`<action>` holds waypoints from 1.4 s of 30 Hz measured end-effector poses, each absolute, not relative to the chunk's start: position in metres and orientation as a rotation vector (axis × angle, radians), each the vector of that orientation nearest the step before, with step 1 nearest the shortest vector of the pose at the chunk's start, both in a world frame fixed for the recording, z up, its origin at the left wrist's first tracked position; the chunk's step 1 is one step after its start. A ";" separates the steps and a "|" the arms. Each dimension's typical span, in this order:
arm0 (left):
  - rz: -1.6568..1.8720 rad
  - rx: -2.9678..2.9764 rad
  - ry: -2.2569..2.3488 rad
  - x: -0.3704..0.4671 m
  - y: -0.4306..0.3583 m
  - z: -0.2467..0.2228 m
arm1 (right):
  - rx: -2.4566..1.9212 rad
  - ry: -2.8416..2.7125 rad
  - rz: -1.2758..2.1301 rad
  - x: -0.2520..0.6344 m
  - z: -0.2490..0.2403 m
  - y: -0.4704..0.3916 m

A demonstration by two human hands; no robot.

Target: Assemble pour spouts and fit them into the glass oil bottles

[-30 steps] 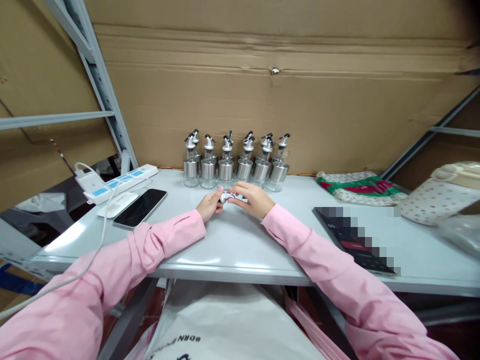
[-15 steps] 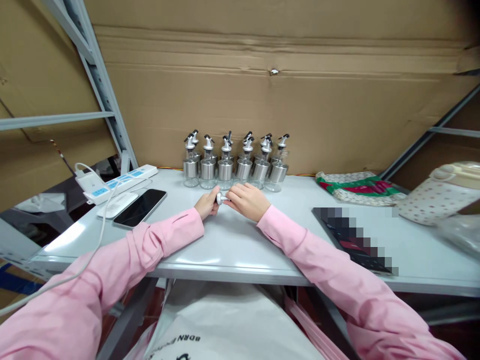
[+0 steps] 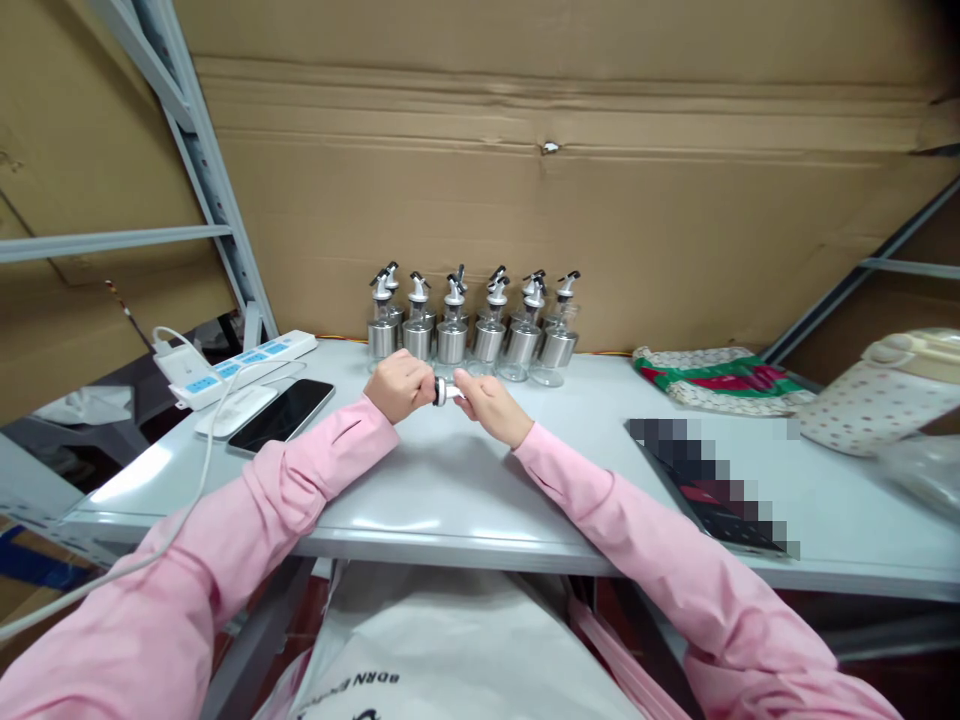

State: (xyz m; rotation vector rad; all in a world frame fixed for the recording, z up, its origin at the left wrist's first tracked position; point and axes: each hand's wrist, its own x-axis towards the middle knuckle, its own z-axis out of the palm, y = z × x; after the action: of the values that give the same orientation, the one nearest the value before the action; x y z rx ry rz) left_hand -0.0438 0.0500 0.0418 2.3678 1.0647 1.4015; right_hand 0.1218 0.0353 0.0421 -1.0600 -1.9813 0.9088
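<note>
Between my two hands a silver bottle pour spout with a black stopper end is held sideways above the table. My left hand is closed in a fist around the stopper end. On the other side my right hand pinches the spout's pale tip between thumb and fingers. Behind them stand several glass oil bottles with steel sleeves, in two rows, most topped by silver spouts with black levers. The front bottle at the right end has a bare glass neck.
A phone, a white charger and a power strip lie on the left of the white table. To the right are a dark pixelated flat item, a patterned cloth bag and a dotted kettle. Cardboard walls the back.
My left hand has turned over, knuckles up, and shifted slightly left, wrapping the stopper end. My right hand has rolled so its thumb shows on top. The spout stays between them.
</note>
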 end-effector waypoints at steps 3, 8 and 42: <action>1.250 2.572 0.979 -0.047 0.056 0.040 | -1.132 -1.792 1.679 0.127 0.048 0.038; 1.292 2.653 1.015 -0.048 0.060 0.032 | -0.931 -1.654 1.731 0.135 0.047 0.046; 1.367 1.899 0.850 -0.027 0.042 0.015 | -0.522 -2.006 -0.702 0.157 0.040 0.056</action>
State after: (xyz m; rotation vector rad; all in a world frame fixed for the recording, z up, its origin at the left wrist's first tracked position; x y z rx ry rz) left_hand -0.0268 0.0420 0.0152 1.8988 0.8502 1.3666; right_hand 0.1566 0.0559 0.0396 -0.5220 -2.0056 -0.7022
